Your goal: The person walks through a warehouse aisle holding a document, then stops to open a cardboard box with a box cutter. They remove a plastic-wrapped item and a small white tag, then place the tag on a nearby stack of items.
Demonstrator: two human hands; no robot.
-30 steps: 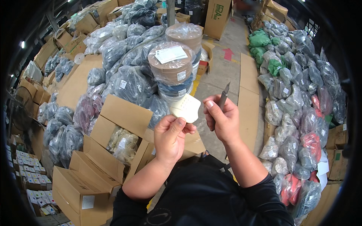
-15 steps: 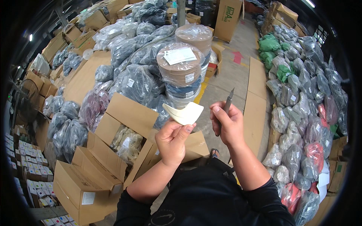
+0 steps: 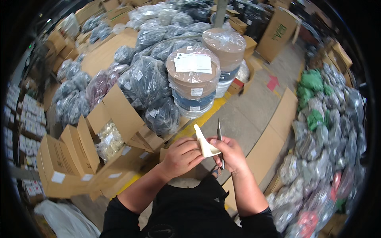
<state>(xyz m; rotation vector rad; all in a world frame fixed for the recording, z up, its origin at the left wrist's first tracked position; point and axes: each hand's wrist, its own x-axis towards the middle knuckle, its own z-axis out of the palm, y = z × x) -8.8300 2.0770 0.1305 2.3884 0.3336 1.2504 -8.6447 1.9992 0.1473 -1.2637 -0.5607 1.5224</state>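
Between my two hands, in front of my body, is a cream-coloured, curved, thin-edged piece with a pointed upper end, seen nearly edge-on. My left hand has its fingers curled against the piece's left side; its thumb is hidden. With its thumb, my right hand presses the lower right part of the piece. The same hand also grips a slim dark pointed tool, held upright with the tip up, beside the piece. Whether the tool is a knife cannot be made out.
At my left stand open cardboard boxes, one with a plastic-wrapped bundle. Wrapped round stacks stand ahead, beside a heap of grey bagged goods. Flat cardboard lies along the right, with more bags beyond.
My hands have come lower and together. The cream piece has turned edge-on, and my right thumb is now on it. The view has shifted, so the surroundings sit differently.
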